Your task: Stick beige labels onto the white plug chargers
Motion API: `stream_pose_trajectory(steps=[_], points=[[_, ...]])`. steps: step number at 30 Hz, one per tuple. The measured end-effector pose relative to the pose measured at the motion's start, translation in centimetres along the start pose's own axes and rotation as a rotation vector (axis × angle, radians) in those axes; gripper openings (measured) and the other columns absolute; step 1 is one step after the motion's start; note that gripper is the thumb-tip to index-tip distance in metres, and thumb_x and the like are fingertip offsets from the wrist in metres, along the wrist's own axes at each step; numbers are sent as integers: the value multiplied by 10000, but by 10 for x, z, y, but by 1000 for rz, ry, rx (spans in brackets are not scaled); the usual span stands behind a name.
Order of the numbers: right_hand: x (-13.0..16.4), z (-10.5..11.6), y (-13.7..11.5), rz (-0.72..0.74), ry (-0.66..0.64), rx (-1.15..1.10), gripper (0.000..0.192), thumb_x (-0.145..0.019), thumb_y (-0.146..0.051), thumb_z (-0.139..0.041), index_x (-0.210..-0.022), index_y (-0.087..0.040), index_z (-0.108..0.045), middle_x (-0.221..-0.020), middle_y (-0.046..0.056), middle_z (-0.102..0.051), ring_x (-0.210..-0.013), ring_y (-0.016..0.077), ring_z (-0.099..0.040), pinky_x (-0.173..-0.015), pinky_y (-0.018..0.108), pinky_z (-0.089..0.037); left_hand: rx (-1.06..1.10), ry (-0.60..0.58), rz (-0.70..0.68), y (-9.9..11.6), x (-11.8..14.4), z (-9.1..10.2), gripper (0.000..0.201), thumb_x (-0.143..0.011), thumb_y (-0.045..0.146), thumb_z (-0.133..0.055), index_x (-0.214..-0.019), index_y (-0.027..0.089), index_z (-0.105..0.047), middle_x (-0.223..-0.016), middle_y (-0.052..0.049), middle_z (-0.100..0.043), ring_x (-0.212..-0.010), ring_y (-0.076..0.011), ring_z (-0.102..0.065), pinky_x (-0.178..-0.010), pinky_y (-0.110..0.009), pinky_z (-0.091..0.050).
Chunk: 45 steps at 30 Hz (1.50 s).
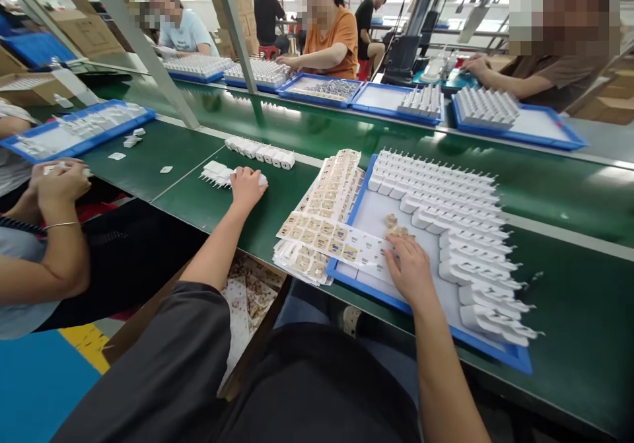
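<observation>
Green tabletop [302, 189] spans the centre of the frame; I read it through the head camera. The two hands are apart.

Left hand, centre of the frame: the left hand [247, 189] lies over the right end of a cluster of white units [216, 172], fingers pointing away from the body. I cannot tell whether the fingers are clamped on a unit. The cluster lies on the tabletop, with thin prongs showing along its near edge. Just behind it stands a row of white blocks [260, 152].

Right hand, right of centre: the right hand [410, 268] has its fingertips at the right end of a label strip [321, 233]. I cannot tell whether they pinch it. The strip lies across a stack of label sheets [341, 175] and over the left rim of a blue tray [518, 358]. Tan scraps [393, 222] sit just beyond the fingertips.

Tray contents: I see stepped rows of white plugs [446, 195] along the far and right sides, thin prongs pointing outward.

Surroundings: at lower centre, a carton [148, 317] contains scrap sheets [250, 288]. At the left edge, a co-worker's hands [64, 182] are together around a white item.
</observation>
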State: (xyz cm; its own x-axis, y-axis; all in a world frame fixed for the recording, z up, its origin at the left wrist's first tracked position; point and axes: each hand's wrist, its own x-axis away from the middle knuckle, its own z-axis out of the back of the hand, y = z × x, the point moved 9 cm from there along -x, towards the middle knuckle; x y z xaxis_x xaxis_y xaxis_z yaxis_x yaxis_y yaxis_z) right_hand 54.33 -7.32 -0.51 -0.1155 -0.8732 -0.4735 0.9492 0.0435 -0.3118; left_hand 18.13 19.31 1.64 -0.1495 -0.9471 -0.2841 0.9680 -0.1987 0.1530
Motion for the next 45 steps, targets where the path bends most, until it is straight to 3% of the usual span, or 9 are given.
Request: stream_pose_trajectory(steps=[3, 6, 11, 14, 18, 22, 29, 39, 45], points=[[-1, 3, -2, -21, -19, -12, 317, -978, -296, -480, -1180, -169, -688, -1175, 126, -740, -1173, 342, -625, -1015, 528, -476, 41, 7, -21, 14, 2, 5, 570, -968, 445, -584, -1389, 67, -515, -1376, -198, -518, -1272, -362, -344, -1053, -556, -316], [-2, 8, -7, -22, -26, -64, 269, -965, -268, -500, -1115, -195, -711, -1080, 103, -750, -1080, 320, -653, -963, 507, -489, 141, -70, -164, 63, 19, 7, 525, -962, 484, -573, -1378, 164, -572, -1366, -147, -589, -1286, -350, -422, -1060, -509, -370], [-3, 29, -16, 19, 47, -254, 222, -965, -243, -533, -1084, -235, -720, -1004, 73, -728, -979, 252, -691, -895, 424, -523, 584, -490, -723, 195, 83, 17, 520, -918, 565, -594, -1325, 243, -640, -1346, -96, -660, -1309, -306, -522, -1108, -452, -386], [0, 45, -17, 21, 104, -294, 196, -962, -237, -564, -1075, -239, -725, -996, 65, -722, -949, 237, -698, -858, 395, -531, 625, -735, -889, 235, 113, 21, 576, -823, 513, -724, -1325, 245, -639, -1290, -96, -682, -1227, -288, -598, -1003, -358, -446], [5, 58, -26, 41, 147, -186, 203, -966, -207, -558, -1071, -244, -728, -966, 67, -733, -919, 244, -694, -841, 410, -513, 643, -978, -844, 242, 121, 14, 570, -759, 435, -769, -1288, 258, -657, -1093, -48, -738, -947, -234, -684, -766, -271, -466], [11, 64, -57, 127, 229, -20, 227, -929, -191, -615, -1105, -277, -730, -1119, 91, -734, -1077, 298, -649, -1019, 519, -429, 660, -1157, -811, 240, 127, 6, 494, -763, 433, -756, -1204, 224, -682, -1078, -35, -746, -919, -219, -678, -755, -259, -470], [10, 40, -100, 278, 129, -261, 168, -932, -208, -661, -1062, -292, -726, -1107, 60, -733, -1061, 256, -636, -1035, 487, -414, 914, -1298, -770, 243, 130, 4, 448, -696, 358, -822, -1110, 224, -716, -995, 1, -740, -838, -180, -657, -737, -249, -496], [10, 41, -92, 248, 115, -414, 87, -944, -210, -648, -926, -275, -703, -990, 40, -744, -975, 235, -649, -905, 441, -458, 791, -1261, -790, 245, 123, -6, 559, -709, 392, -785, -1235, 231, -688, -1005, -25, -770, -829, -211, -692, -715, -274, -513], [19, 51, -47, -11, 92, -653, 47, -944, -259, -632, -917, -245, -667, -969, 67, -700, -961, 233, -658, -885, 428, -533, 486, -996, -793, 240, 79, -15, 586, -661, 391, -774, -1229, 264, -702, -1230, -52, -724, -1013, -246, -678, -810, -279, -495]])
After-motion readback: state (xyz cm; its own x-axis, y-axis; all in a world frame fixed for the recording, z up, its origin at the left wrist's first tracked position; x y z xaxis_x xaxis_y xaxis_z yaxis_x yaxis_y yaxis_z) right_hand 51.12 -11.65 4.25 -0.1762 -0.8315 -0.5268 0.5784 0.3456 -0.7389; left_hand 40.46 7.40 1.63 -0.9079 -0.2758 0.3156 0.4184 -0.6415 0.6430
